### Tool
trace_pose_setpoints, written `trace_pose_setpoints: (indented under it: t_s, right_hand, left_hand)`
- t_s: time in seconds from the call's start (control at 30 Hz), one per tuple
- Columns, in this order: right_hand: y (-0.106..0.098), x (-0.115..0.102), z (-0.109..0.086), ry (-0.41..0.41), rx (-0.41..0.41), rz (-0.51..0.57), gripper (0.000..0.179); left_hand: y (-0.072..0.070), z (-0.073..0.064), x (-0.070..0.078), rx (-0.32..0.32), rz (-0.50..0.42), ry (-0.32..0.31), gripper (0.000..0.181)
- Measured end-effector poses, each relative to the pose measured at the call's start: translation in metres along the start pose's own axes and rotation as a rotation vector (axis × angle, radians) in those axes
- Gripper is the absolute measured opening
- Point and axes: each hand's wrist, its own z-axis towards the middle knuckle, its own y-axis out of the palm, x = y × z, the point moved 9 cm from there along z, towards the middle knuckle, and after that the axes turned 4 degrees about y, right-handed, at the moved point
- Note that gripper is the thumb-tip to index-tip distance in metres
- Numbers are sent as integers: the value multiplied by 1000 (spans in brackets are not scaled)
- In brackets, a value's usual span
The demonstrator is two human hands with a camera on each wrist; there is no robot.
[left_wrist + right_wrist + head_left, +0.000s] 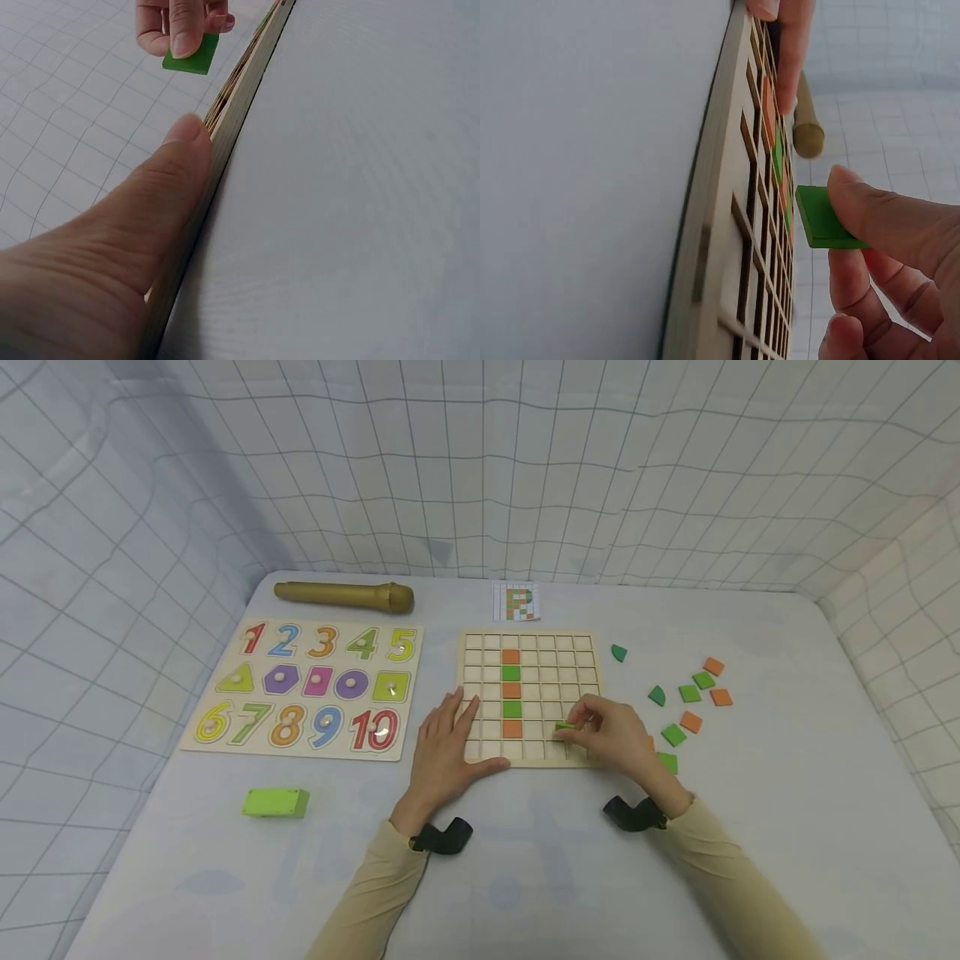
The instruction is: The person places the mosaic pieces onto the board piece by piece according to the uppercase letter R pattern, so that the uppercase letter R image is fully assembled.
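A wooden grid board lies on the table, with one column of alternating orange and green square tiles set in its cells. My left hand rests on the board's lower left corner with its fingers spread and straight; the thumb lies along the near edge in the left wrist view. My right hand pinches a green square tile between thumb and fingers, held above the lower right part of the board. Part of the board under that hand is hidden.
Loose orange and green tiles and dark green quarter-round pieces lie to the right. A pattern card sits behind the board. At left are a number puzzle, a brown toy microphone and a green block.
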Motion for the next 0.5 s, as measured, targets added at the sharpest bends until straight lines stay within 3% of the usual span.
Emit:
trace_pose_setpoints:
  t_s: [0.23, 0.5]
  right_hand:
    - [30, -23, 5, -30, -65, 19, 17]
    - [51, -32, 6, -43, -105, -7, 17]
  left_hand:
    - [0, 0, -1, -6, 5, -6, 104]
    - [-1, -1, -1, -4, 2, -8, 104]
